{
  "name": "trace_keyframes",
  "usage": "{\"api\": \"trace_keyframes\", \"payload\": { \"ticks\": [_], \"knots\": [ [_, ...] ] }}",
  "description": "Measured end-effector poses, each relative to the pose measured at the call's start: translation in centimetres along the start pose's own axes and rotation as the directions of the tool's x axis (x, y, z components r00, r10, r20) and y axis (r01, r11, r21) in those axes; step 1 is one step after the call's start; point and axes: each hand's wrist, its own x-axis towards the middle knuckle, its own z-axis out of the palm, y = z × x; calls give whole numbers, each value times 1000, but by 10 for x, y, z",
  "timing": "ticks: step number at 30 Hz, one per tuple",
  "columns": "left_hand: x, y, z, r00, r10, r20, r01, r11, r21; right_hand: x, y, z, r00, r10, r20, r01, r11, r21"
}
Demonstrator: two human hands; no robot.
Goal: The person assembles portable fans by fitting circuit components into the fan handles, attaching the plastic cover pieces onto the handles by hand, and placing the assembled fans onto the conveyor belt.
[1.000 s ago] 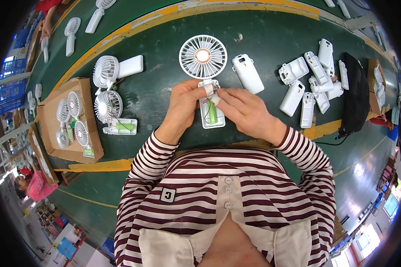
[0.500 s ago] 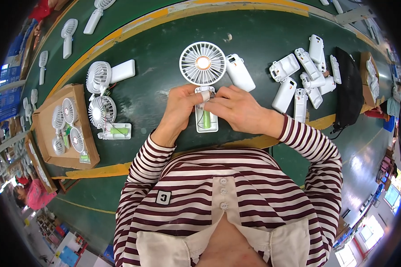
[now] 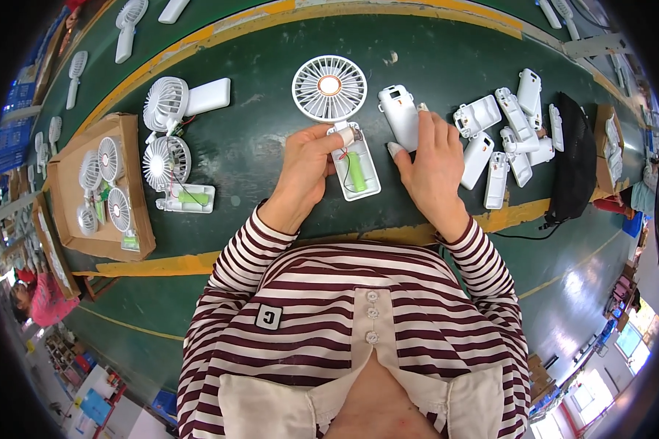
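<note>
1. Steadying the open fan handle (image 3: pixel 359 170), which lies on the green table (image 3: pixel 271 146), the left hand (image 3: pixel 304 168) pinches its neck below the fan head (image 3: pixel 329 88).
2. The right hand (image 3: pixel 432 157) rests loosely on the white back cover (image 3: pixel 400 117), not yet clenched around it.
3. Align the cover squarely over the green battery (image 3: pixel 354 171); keep the wires inside.

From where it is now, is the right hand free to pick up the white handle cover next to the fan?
Probably yes. The right hand already rests its fingertips on the white handle cover, with nothing lying between them; the left hand stays on the open fan handle.
</note>
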Motion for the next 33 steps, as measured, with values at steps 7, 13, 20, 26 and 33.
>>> {"api": "trace_keyframes", "payload": {
  "ticks": [7, 13, 20, 26, 33],
  "knots": [
    [0, -2, -1, 996, -54, 73, 60, 995, -85, 3, -2, -3, 999, -37, 18, 38, 998, -57],
    [-2, 0, 1, 992, -96, 83, 97, 995, -2, 6, -3, -5, 994, -17, 113, 25, 997, -71],
    [0, -3, -1, 989, -81, 125, 83, 996, -16, 3, -2, -1, 999, 5, 34, -10, 987, 161],
    [-6, -6, 3, 992, 32, 120, -32, 999, 3, 6, -15, 4, 982, 185, 25, -162, 778, 607],
    [-10, -6, 5, 979, 151, 138, -157, 987, 34, 7, -18, 9, 973, 198, 122, -226, 682, 695]
  ]
}}
